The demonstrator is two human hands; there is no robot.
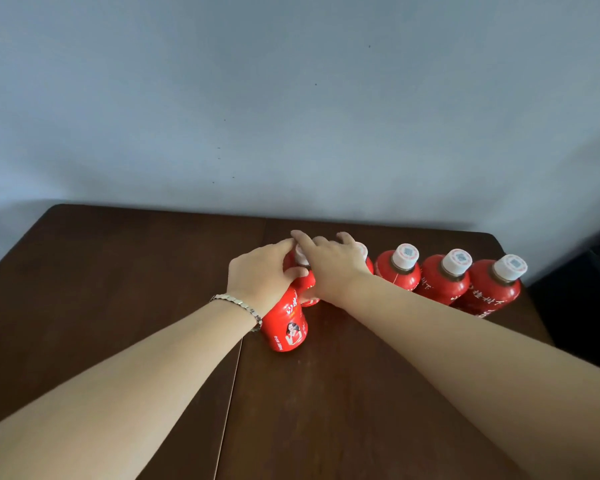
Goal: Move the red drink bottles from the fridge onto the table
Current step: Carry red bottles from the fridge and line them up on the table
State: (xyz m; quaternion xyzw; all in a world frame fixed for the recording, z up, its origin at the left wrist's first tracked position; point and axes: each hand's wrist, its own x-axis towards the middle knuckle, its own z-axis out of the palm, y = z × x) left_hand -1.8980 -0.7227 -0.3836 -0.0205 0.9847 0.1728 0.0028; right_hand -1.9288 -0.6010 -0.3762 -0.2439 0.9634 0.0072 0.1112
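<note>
Several red drink bottles with white caps stand in a row near the far edge of the dark wooden table (118,289). Three of them stand free at the right: one (397,271), the second (442,284) and the third (487,294). My left hand (262,275), with a metal bracelet on its wrist, grips the neck of a nearer red bottle (286,329) that stands in front of the row. My right hand (329,268) lies with spread fingers over the tops of two more bottles (307,284), one of them mostly hidden beneath it.
A plain pale wall rises right behind the table. A seam (234,372) runs down the tabletop between two leaves. The table's right edge drops to a dark area (582,306). Bare wood spreads to the left and front.
</note>
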